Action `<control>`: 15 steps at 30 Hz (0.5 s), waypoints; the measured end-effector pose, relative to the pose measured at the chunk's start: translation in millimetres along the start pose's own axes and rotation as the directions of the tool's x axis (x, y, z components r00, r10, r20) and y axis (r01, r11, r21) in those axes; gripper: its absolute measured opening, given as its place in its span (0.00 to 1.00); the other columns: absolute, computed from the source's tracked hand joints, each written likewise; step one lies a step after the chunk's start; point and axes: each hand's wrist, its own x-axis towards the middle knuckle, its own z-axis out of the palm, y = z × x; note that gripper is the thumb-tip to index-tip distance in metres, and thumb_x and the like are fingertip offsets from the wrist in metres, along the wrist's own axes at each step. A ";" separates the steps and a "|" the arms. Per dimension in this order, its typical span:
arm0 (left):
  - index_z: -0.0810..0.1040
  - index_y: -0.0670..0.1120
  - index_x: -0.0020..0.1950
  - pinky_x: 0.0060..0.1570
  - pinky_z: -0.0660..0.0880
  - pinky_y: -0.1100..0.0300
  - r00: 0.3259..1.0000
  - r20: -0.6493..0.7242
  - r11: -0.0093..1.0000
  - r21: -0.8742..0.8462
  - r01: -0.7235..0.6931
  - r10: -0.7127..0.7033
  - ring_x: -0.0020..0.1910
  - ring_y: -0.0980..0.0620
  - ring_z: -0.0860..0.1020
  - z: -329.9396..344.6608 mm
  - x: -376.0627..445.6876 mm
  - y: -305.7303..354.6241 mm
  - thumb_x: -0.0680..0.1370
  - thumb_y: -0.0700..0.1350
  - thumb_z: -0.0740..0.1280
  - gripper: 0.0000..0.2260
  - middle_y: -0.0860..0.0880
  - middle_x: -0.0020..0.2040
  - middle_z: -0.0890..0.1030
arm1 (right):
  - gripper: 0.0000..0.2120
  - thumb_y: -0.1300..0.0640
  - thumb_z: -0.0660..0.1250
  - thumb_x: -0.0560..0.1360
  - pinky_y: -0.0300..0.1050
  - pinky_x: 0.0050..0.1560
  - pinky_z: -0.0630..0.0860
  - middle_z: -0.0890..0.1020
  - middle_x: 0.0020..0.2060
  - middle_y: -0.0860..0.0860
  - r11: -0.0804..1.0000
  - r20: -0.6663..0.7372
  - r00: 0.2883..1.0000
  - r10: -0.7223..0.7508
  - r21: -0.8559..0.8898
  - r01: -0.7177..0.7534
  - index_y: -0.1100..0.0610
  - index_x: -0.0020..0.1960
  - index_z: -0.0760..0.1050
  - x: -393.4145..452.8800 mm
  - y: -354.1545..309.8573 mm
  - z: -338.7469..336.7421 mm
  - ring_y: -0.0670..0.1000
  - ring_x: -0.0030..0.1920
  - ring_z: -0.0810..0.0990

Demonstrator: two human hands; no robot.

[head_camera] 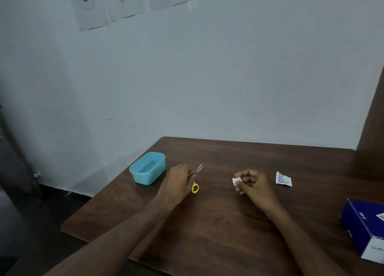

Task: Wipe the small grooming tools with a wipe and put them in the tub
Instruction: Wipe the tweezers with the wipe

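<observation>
Left to right. Tub (148,168): pale blue plastic, rectangular with rounded corners, open-topped and apparently empty, standing near the left edge of the tabletop (218,223), a dark wood-grain surface. Left hand (176,184): fingers curled round small scissors (196,180), just right of the tub; slim metal blades point up and away, a yellow plastic loop shows below the fingers. Right hand (252,184): fingers curled, pinching a small folded white wipe (236,181) at the fingertips, well apart from the scissors. Sachet (283,179): flat, white, printed, torn open. Box (365,228): blue card, at the right edge. Judged step: wiping the scissors. Next move calls for bringing wipe and blades together, then lowering the scissors into the tub.
</observation>
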 end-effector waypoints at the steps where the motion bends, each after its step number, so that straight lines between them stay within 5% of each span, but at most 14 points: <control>1: 0.81 0.51 0.50 0.47 0.78 0.55 1.000 0.003 0.999 -0.030 -0.024 0.024 0.45 0.54 0.79 2.8 0.7 6.7 0.82 0.49 0.71 0.03 0.53 0.47 0.82 | 0.11 0.68 0.76 0.76 0.50 0.43 0.84 0.88 0.37 0.53 1.000 -0.010 1.000 -0.004 -0.001 0.004 0.55 0.53 0.83 0.3 0.0 -0.1 0.59 0.39 0.88; 7: 0.84 0.47 0.54 0.45 0.77 0.73 0.997 0.062 0.944 -0.330 -0.026 0.049 0.43 0.62 0.81 29.0 8.4 53.0 0.81 0.43 0.74 0.03 0.57 0.47 0.84 | 0.05 0.64 0.78 0.75 0.49 0.46 0.85 0.89 0.37 0.53 0.998 -0.145 0.989 0.026 0.065 -0.016 0.56 0.49 0.86 1.9 -0.8 -7.7 0.51 0.38 0.88; 15: 0.84 0.48 0.50 0.42 0.78 0.66 0.994 0.026 0.840 -0.537 -0.078 0.108 0.38 0.60 0.83 67.1 34.6 82.1 0.81 0.44 0.73 0.01 0.53 0.40 0.85 | 0.05 0.61 0.81 0.73 0.43 0.47 0.85 0.89 0.39 0.52 0.990 -0.347 0.934 0.082 0.134 -0.037 0.58 0.47 0.87 11.3 -0.6 -17.1 0.48 0.39 0.88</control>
